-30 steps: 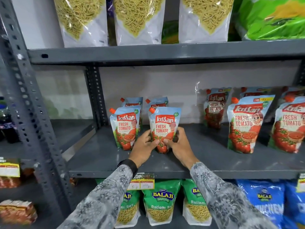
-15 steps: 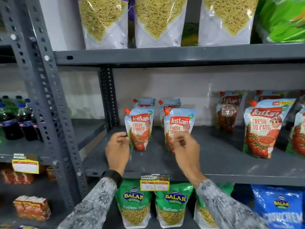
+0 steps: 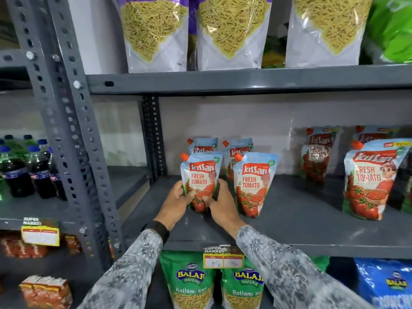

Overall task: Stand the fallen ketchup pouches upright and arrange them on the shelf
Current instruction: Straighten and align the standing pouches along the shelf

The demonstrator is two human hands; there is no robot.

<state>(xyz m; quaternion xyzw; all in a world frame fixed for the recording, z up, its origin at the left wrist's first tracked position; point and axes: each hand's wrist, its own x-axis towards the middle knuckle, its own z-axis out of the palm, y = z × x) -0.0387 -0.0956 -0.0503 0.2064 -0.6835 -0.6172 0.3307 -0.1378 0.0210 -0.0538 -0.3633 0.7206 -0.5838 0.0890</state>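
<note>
On the grey middle shelf [image 3: 289, 230] several Kissan ketchup pouches stand upright. My left hand [image 3: 178, 201] and my right hand [image 3: 220, 201] grip the lower sides of the front left pouch [image 3: 201, 175]. Beside it on the right stands a second front pouch [image 3: 254, 181]. Two more pouches stand behind them, one on the left [image 3: 203, 146] and one on the right [image 3: 238, 149], partly hidden. Further right are larger pouches: one at the front [image 3: 372, 177], one against the back wall [image 3: 317, 152], and another [image 3: 374, 133] mostly hidden behind the front one.
A perforated grey upright [image 3: 73, 134] stands left of the shelf, with dark soda bottles [image 3: 22, 168] beyond it. Snack bags [image 3: 229, 32] fill the shelf above, and green Balaji bags [image 3: 191, 284] the one below. A price tag [image 3: 223, 257] hangs on the shelf edge.
Both hands let go of the right front pouch and moved left. They now hold the left front pouch. The camera view has shifted left.
</note>
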